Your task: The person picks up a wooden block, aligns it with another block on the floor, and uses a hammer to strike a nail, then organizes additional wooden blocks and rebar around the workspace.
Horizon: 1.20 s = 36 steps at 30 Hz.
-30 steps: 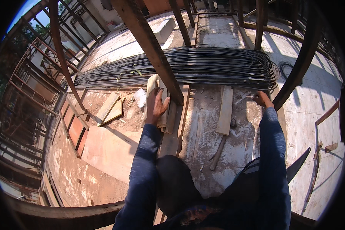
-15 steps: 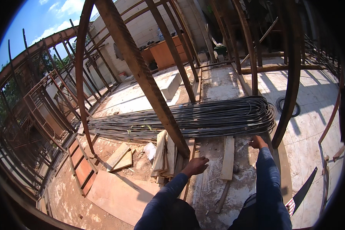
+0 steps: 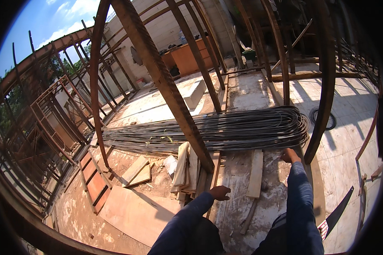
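Observation:
A long bundle of dark steel rebar (image 3: 242, 131), its bars bent round at the right end, lies across the floor in front of me. My right hand (image 3: 290, 156) is at the near edge of this bundle, close to its bent end. Its fingers are curled; whatever they hold, if anything, is too small to make out. Lower and further left, my left hand (image 3: 219, 193) hovers above the floor with its fingers loosely bent and a gap to the thumb. It holds nothing that shows. Between the hands lies a pale wooden board (image 3: 255, 173).
A slanting timber post (image 3: 166, 89) and a dark post (image 3: 322, 93) stand close by. Stacked wood offcuts (image 3: 185, 168) and a plywood sheet (image 3: 136, 210) lie at left. A handsaw (image 3: 338, 211) is at right, a wire coil (image 3: 330, 120) beyond the bundle.
My left hand has dropped slightly and moved a little left, its fingers more bent. My right hand stays by the bundle's near edge. The view has shifted slightly.

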Tool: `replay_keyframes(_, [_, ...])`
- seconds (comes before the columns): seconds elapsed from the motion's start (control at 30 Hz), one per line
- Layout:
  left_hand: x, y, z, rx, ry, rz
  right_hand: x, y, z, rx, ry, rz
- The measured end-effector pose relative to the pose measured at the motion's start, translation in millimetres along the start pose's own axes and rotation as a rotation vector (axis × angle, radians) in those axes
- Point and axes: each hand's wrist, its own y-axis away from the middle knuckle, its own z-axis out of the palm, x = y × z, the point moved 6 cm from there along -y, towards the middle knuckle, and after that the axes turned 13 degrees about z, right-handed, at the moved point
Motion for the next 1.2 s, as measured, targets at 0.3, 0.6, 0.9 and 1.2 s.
replay_keyframes(0.3, [4.6, 4.3, 1.2, -0.123, 0.015, -0.036, 4.0, 0.0, -6.2, -0.013, 0.009, 0.021])
replay_keyframes(0.6, [3.6, 6.6, 3.0, -0.115, 0.019, -0.039, -3.6, 18.5, -17.1, -0.149, -0.006, 0.11])
replay_keyframes(0.9, [7.7, -5.2, 3.6, -0.117, 0.006, -0.024, 14.1, 8.8, -12.1, -0.026, 0.032, 0.052])
replay_keyframes(1.2, [-12.9, 2.5, 14.3, -0.114, -0.012, -0.045, -9.0, 4.4, 31.1, -0.16, 0.144, 0.042])
